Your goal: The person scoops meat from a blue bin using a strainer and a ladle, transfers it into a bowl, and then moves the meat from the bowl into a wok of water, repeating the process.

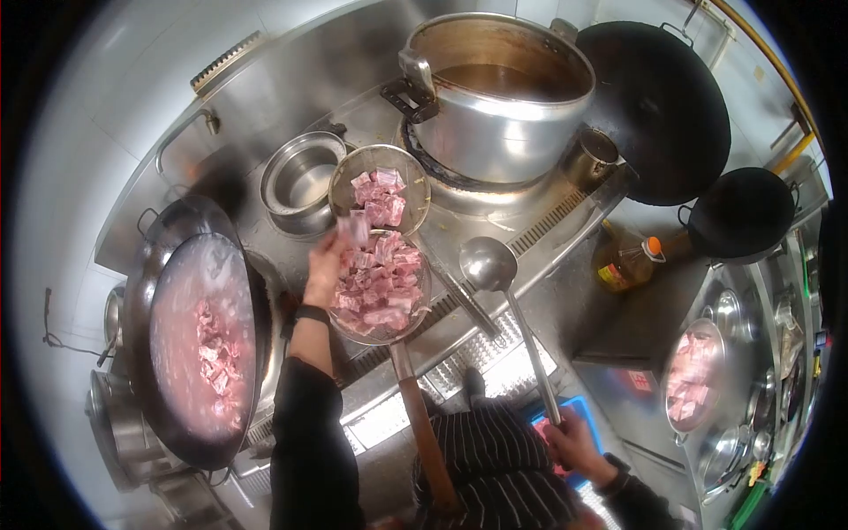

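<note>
My left hand (326,263) pinches a blurred piece of raw meat (355,230) between two strainers. Beside it, the nearer wooden-handled strainer (343,334) carries a heap of chopped raw meat (378,287). Several more chunks (385,201) lie in the farther round strainer (340,196), close to a metal pot (305,181). Down at the lower right, my right hand (579,449) is closed round the handle of a steel ladle (488,262), whose bowl appears empty.
At left a black wok (240,442) contains pinkish liquid and meat. A large steel pot (503,132) of brown liquid stands on the back burner. Dark woks (658,110) lean at right, near an oil bottle (623,269). Another bowl (693,371) of meat sits at far right.
</note>
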The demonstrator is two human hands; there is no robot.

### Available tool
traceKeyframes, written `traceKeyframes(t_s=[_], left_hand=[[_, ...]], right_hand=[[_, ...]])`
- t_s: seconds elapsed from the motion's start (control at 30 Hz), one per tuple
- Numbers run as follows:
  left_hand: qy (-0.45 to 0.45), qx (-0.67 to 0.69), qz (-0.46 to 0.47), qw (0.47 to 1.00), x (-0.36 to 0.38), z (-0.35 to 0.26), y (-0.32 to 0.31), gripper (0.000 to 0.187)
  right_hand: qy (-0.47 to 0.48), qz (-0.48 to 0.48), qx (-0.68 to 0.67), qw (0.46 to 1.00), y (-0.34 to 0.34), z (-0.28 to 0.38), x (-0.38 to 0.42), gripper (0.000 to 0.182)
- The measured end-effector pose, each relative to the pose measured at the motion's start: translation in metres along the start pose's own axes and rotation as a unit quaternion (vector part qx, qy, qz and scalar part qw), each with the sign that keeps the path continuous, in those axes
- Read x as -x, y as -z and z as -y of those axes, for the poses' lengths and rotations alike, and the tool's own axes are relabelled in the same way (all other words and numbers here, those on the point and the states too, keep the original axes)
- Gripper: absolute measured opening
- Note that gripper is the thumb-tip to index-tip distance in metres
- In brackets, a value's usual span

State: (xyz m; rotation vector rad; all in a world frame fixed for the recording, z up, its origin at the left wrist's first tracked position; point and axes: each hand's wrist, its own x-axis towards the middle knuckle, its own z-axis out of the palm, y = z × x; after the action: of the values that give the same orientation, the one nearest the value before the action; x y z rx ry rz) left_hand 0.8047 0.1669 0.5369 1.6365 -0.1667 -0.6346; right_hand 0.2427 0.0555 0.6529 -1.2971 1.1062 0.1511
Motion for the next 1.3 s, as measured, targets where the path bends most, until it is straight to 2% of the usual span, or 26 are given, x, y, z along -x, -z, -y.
traceKeyframes(t_s=[0.03, 0.1, 0.13, 0.2, 0.27, 0.33, 0.37, 0.43, 0.47, 0.53, 0.57, 0.63, 0.67, 0.73, 0.87, 0.93, 0.97, 1.03, 1.07, 1.13, 1.2, 1.27, 1.3], left_hand=[[0.001, -0.002, 0.003, 1.000, -0.006, -0.003, -0.005, 0.045], [-0.127, -0.181, -0.060, 0.973, -0.019, 0.002, -0.014, 0.053], [-0.129, -0.178, -0.062, 0.974, -0.023, 0.007, -0.019, 0.053], [-0.182, -0.409, -0.003, 0.894, -0.018, 0.012, -0.048, 0.055], [-0.155, -0.358, 0.029, 0.920, -0.017, 0.038, -0.071, 0.048], [-0.209, -0.463, 0.031, 0.861, -0.012, 0.058, -0.082, 0.039], [-0.203, -0.466, 0.026, 0.861, 0.002, 0.066, -0.092, 0.039], [-0.280, -0.510, -0.074, 0.810, 0.023, 0.079, -0.109, 0.031], [-0.279, -0.512, -0.074, 0.809, 0.030, 0.069, -0.105, 0.031], [-0.132, -0.461, 0.086, 0.874, 0.057, 0.033, -0.095, 0.025], [-0.127, -0.415, 0.073, 0.898, 0.057, 0.025, -0.085, 0.023], [-0.230, -0.613, -0.076, 0.752, 0.038, 0.039, -0.059, 0.035], [-0.229, -0.612, -0.074, 0.753, 0.032, 0.042, -0.046, 0.035], [-0.374, -0.648, -0.116, 0.654, 0.025, 0.046, -0.028, 0.022], [-0.346, -0.639, -0.080, 0.682, 0.025, 0.041, -0.021, 0.026], [-0.216, -0.584, 0.060, 0.780, 0.022, 0.039, -0.015, 0.042], [-0.216, -0.584, 0.060, 0.780, 0.016, 0.039, -0.009, 0.042], [-0.175, -0.510, -0.005, 0.842, 0.005, 0.042, 0.002, 0.040], [-0.177, -0.511, -0.003, 0.841, 0.007, 0.034, 0.001, 0.040], [-0.185, -0.582, -0.293, 0.735, 0.025, 0.019, -0.004, 0.042], [-0.156, -0.576, -0.297, 0.746, 0.012, 0.044, 0.015, 0.044], [-0.138, -0.432, -0.176, 0.874, 0.005, 0.073, 0.032, 0.041], [-0.159, -0.460, -0.171, 0.857, 0.010, 0.074, 0.030, 0.039]], right_hand=[[-0.010, 0.000, -0.001, 1.000, 0.000, 0.000, 0.000, 0.034], [-0.018, -0.001, 0.003, 1.000, 0.002, 0.000, -0.002, 0.034], [-0.012, -0.002, 0.005, 1.000, 0.003, -0.004, -0.004, 0.032], [-0.005, -0.004, 0.008, 1.000, 0.003, -0.003, -0.006, 0.031], [-0.015, 0.013, 0.019, 1.000, 0.004, 0.001, -0.006, 0.029], [-0.015, 0.009, 0.005, 1.000, 0.003, -0.006, -0.009, 0.029], [-0.016, 0.000, -0.013, 1.000, 0.003, -0.011, -0.009, 0.028], [-0.020, 0.004, -0.021, 1.000, 0.003, -0.015, -0.010, 0.027], [-0.026, -0.001, -0.031, 0.999, 0.003, -0.016, -0.010, 0.027], [-0.023, -0.002, -0.022, 0.999, 0.001, -0.002, -0.005, 0.026], [-0.017, -0.003, -0.011, 1.000, 0.002, 0.002, -0.003, 0.025], [-0.009, -0.007, 0.002, 1.000, 0.004, -0.002, -0.006, 0.025], [0.000, -0.009, 0.015, 1.000, 0.003, -0.005, -0.008, 0.024], [-0.004, -0.007, -0.004, 1.000, 0.003, -0.010, -0.011, 0.024], [0.018, -0.004, -0.006, 1.000, 0.005, -0.025, -0.021, 0.026], [-0.003, -0.005, -0.010, 1.000, 0.003, -0.018, -0.016, 0.027], [-0.025, -0.006, -0.013, 1.000, 0.001, -0.012, -0.013, 0.027], [-0.029, -0.003, -0.033, 0.999, -0.001, -0.003, -0.007, 0.028], [-0.030, -0.003, -0.057, 0.998, -0.003, -0.002, -0.007, 0.029], [-0.030, -0.005, -0.049, 0.998, -0.002, -0.006, -0.003, 0.029], [-0.023, -0.003, -0.039, 0.999, 0.000, -0.010, -0.007, 0.029], [-0.011, -0.019, -0.014, 1.000, -0.001, -0.020, -0.010, 0.029], [-0.009, -0.016, -0.016, 1.000, -0.002, -0.023, -0.012, 0.029]])
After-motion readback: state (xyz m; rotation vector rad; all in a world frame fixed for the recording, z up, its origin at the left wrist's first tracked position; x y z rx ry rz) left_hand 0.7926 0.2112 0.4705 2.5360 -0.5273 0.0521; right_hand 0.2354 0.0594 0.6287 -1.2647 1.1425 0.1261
